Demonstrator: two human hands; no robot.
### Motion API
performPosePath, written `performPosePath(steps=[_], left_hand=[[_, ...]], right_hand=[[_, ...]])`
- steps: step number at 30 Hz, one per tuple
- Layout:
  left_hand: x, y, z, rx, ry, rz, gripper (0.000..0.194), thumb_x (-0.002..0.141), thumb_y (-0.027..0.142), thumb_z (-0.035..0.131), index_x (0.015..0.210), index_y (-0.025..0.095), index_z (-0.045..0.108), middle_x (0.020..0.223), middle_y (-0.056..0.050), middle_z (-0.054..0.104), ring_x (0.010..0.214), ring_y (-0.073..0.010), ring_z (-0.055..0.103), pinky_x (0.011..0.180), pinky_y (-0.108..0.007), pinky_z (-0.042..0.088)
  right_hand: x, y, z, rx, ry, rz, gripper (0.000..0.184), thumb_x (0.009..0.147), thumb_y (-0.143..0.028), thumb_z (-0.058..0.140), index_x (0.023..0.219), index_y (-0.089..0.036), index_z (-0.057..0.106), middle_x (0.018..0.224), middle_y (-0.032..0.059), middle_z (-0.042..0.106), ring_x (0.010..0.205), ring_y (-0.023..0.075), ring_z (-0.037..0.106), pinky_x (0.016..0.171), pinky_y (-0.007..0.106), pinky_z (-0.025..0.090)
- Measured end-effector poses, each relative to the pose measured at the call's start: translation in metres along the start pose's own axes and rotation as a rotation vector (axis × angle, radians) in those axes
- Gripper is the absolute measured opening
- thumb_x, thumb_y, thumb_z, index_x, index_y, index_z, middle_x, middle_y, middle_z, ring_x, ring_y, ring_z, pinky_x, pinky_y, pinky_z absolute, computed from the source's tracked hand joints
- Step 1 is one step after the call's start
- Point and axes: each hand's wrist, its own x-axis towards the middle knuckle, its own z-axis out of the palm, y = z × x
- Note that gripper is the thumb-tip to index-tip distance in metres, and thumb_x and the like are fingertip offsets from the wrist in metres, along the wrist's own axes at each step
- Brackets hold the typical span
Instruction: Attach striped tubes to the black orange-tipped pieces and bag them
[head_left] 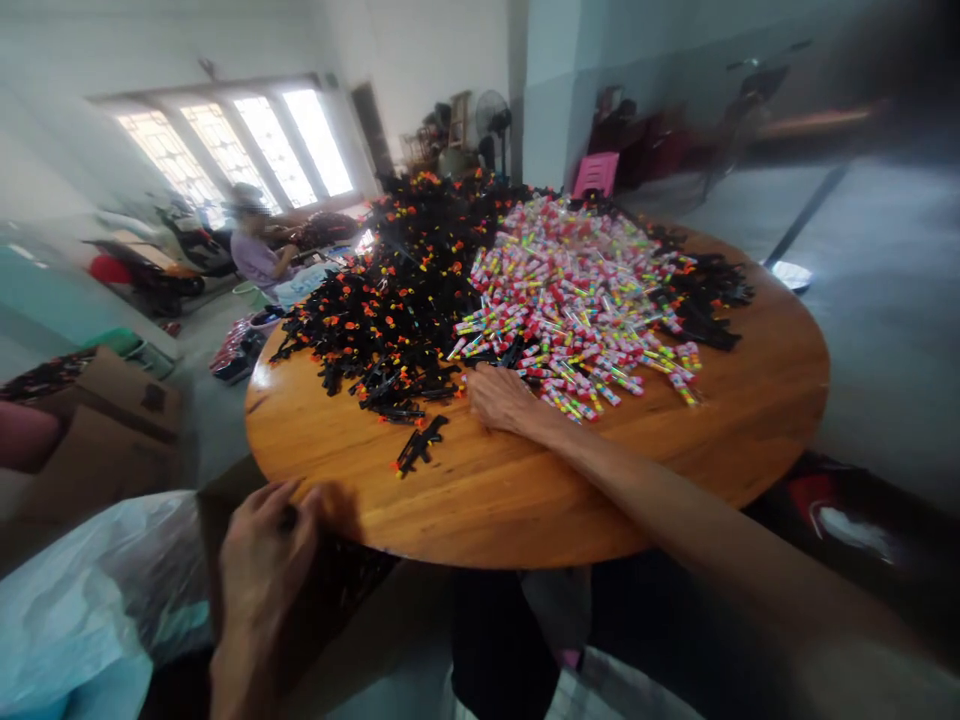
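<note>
A round wooden table [480, 510] carries a wide heap of small black toy guns [390, 310] with orange and yellow tips. Beside them lies a pile of small candy tubes [577, 290] in pink, white and yellow. My right hand [499, 398] is closed at the front border of the two piles, touching the tabletop; its fingertips are hidden, and black toy parts lie just behind it. One single toy gun [420, 446] lies apart, nearer the front edge. At the table's left front rim, my left hand [266, 540] is held with thumb and fingers apart and nothing visible between them.
A pale plastic bag [97, 600] and cardboard boxes [112, 430] stand at the left. Another person [259, 245] sits by the window near more black items. Behind the table are a pink chair [596, 174] and a standing fan [493, 118].
</note>
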Motion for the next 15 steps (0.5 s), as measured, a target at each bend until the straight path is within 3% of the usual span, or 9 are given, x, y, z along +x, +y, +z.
performPosePath(steps=[4,7,12,15], left_hand=[[0.024,0.082,0.034,-0.100,-0.106,0.289,0.035,0.098,0.047,0.054,0.113,0.021,0.072,0.115,-0.011,0.069,0.103,-0.0261,0.065,0.089,-0.037,0.054],[0.041,0.120,0.046,-0.041,-0.191,0.378,0.034,0.096,0.044,0.060,0.116,0.018,0.070,0.109,-0.013,0.068,0.103,-0.0276,0.064,0.090,-0.039,0.052],[0.052,0.126,0.048,0.091,-0.374,0.461,0.033,0.101,0.030,0.047,0.117,0.014,0.070,0.106,-0.016,0.070,0.099,-0.0295,0.065,0.089,-0.041,0.050],[0.061,0.121,0.041,0.015,-0.460,0.521,0.033,0.100,0.026,0.040,0.106,0.014,0.070,0.100,-0.015,0.072,0.090,-0.0265,0.067,0.081,-0.037,0.049]], right_hand=[[-0.020,0.004,-0.002,-0.065,-0.043,-0.032,0.020,0.093,-0.015,0.053,0.099,-0.011,0.071,0.104,0.0171,0.071,0.097,0.0260,0.066,0.079,0.031,0.046],[-0.040,0.008,0.000,-0.100,-0.051,-0.024,0.022,0.096,-0.020,0.051,0.098,-0.012,0.072,0.098,0.0159,0.072,0.094,0.0251,0.066,0.078,0.031,0.045],[-0.055,0.010,0.009,-0.069,-0.015,-0.009,0.028,0.099,-0.026,0.048,0.097,-0.013,0.072,0.097,0.0162,0.071,0.089,0.0243,0.065,0.075,0.031,0.044],[-0.055,0.010,0.013,-0.030,0.055,-0.094,0.023,0.097,-0.023,0.050,0.102,-0.014,0.071,0.105,0.0156,0.069,0.092,0.0242,0.064,0.076,0.032,0.043]])
